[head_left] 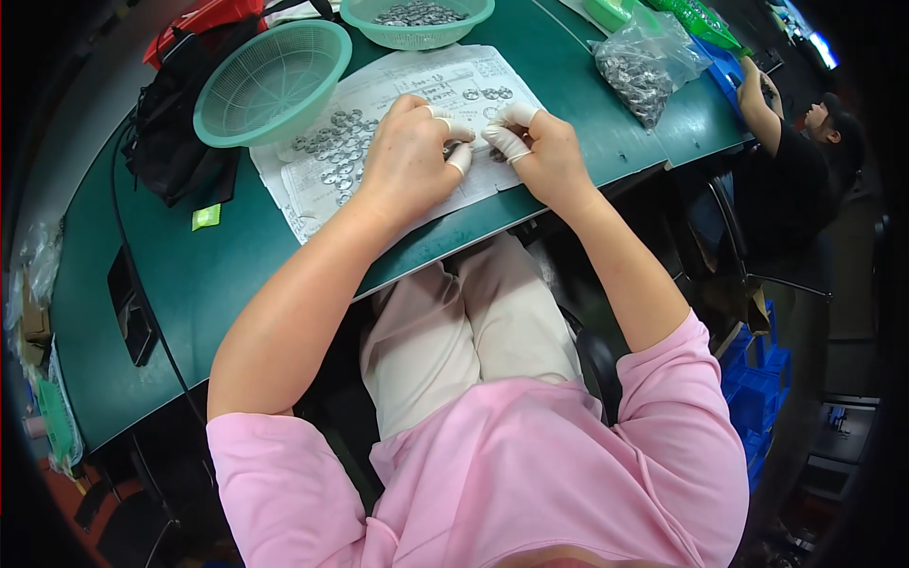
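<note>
My left hand (409, 156) is closed over the paper sheets, with white finger cots on its thumb and fingertips. A bit of a small shiny metal part (451, 149) shows between its thumb and fingers. Close beside it, my right hand (551, 159), also in finger cots, is pinched; what it holds is mostly hidden by the fingers. Many small round metal parts (343, 151) lie spread on the printed paper (398, 78) left of my left hand. A few more metal discs (489, 94) rest on the paper beyond my hands.
An empty green mesh basket (275, 85) stands at left; another basket (417, 36) holds metal parts. A clear bag of metal parts (636, 80) lies at right. A black bag (175, 133) and a phone (133, 312) are at left. Another person (791, 180) sits at right.
</note>
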### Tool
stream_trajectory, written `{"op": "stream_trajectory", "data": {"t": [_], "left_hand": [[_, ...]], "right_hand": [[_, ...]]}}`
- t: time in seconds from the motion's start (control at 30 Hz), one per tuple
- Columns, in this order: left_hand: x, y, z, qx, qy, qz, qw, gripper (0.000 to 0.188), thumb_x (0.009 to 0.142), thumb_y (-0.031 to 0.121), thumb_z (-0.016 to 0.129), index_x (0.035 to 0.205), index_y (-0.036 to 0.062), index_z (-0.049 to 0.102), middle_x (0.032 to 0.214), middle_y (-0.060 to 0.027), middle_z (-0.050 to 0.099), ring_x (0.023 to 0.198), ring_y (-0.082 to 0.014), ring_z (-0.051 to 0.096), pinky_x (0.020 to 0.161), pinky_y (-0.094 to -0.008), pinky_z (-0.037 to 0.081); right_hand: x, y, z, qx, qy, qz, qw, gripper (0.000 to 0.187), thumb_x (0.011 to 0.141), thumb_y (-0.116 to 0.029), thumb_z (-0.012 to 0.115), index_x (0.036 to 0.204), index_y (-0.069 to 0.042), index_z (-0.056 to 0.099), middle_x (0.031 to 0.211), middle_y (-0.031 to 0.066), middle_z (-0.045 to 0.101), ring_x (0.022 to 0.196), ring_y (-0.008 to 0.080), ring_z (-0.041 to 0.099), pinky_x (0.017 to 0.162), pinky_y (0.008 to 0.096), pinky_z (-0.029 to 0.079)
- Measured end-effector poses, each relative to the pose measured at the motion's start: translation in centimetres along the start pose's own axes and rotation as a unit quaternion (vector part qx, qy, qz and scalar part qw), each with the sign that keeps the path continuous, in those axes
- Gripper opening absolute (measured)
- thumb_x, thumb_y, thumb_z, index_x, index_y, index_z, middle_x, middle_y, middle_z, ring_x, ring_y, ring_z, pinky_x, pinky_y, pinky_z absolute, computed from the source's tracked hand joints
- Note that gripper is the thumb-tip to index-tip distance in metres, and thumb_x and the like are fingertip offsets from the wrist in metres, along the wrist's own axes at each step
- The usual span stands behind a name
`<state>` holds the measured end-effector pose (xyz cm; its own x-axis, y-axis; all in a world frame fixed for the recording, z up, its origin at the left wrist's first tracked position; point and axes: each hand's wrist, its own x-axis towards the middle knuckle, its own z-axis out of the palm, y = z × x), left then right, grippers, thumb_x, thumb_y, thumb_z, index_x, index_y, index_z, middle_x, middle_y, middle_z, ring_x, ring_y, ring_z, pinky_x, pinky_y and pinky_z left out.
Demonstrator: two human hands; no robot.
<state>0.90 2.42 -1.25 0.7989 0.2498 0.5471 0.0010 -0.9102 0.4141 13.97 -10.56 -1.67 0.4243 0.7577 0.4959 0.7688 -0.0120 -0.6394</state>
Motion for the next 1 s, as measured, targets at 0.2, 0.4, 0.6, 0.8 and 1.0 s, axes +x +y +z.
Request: {"op": "stream_trajectory", "data": {"t": [0.2,0.4,0.6,0.8,1.0], "left_hand": [[0.0,0.8,-0.2,0.02,-0.014,-0.024,0.999,0.017,0.072,0.021,0.068,0.085,0.0121,0.075,0.077,-0.0107,0.063,0.09,-0.0293,0.053,0.084,-0.0394,0.044],[0.4,1.9,0.6,0.022,-0.022,0.014,0.999,0.016,0.071,0.022,0.069,0.083,0.0134,0.074,0.083,-0.0066,0.064,0.095,-0.0279,0.051,0.088,-0.0406,0.04],[0.9,1.4,0.6,-0.015,-0.021,0.006,1.0,0.014,0.07,0.021,0.07,0.081,0.013,0.074,0.084,-0.0042,0.065,0.094,-0.0272,0.051,0.089,-0.0402,0.037],[0.6,1.0,0.3,-0.023,-0.041,0.05,0.998,0.011,0.07,0.017,0.069,0.08,0.0127,0.073,0.083,-0.0044,0.065,0.091,-0.0266,0.052,0.088,-0.0393,0.037],[0.6,0.7,0.0,-0.031,-0.072,0.006,0.997,0.013,0.072,0.017,0.069,0.083,0.0132,0.074,0.088,-0.0065,0.066,0.091,-0.0273,0.053,0.086,-0.0392,0.04]], "right_hand": [[0.2,0.3,-0.3,0.149,0.002,0.102,0.984,0.014,0.088,-0.014,0.065,0.085,-0.001,0.06,0.073,0.0005,0.061,0.062,0.0065,0.054,0.055,0.021,0.043],[0.4,0.2,-0.8,0.266,0.058,0.177,0.946,0.013,0.09,-0.016,0.063,0.084,-0.005,0.059,0.074,-0.0003,0.061,0.06,0.003,0.048,0.051,0.0167,0.037],[0.3,0.6,-0.8,0.276,0.072,0.177,0.942,0.014,0.089,-0.017,0.063,0.084,-0.005,0.059,0.075,-0.0006,0.061,0.061,0.0026,0.049,0.051,0.0162,0.037],[0.2,0.6,-0.8,0.255,0.052,0.172,0.95,0.015,0.089,-0.018,0.064,0.084,-0.005,0.059,0.075,-0.0008,0.06,0.062,0.0033,0.049,0.052,0.0178,0.037],[0.0,0.3,-0.8,0.218,0.034,0.159,0.962,0.016,0.088,-0.017,0.066,0.085,-0.003,0.059,0.074,-0.0001,0.06,0.062,0.005,0.05,0.054,0.0201,0.041]]}}
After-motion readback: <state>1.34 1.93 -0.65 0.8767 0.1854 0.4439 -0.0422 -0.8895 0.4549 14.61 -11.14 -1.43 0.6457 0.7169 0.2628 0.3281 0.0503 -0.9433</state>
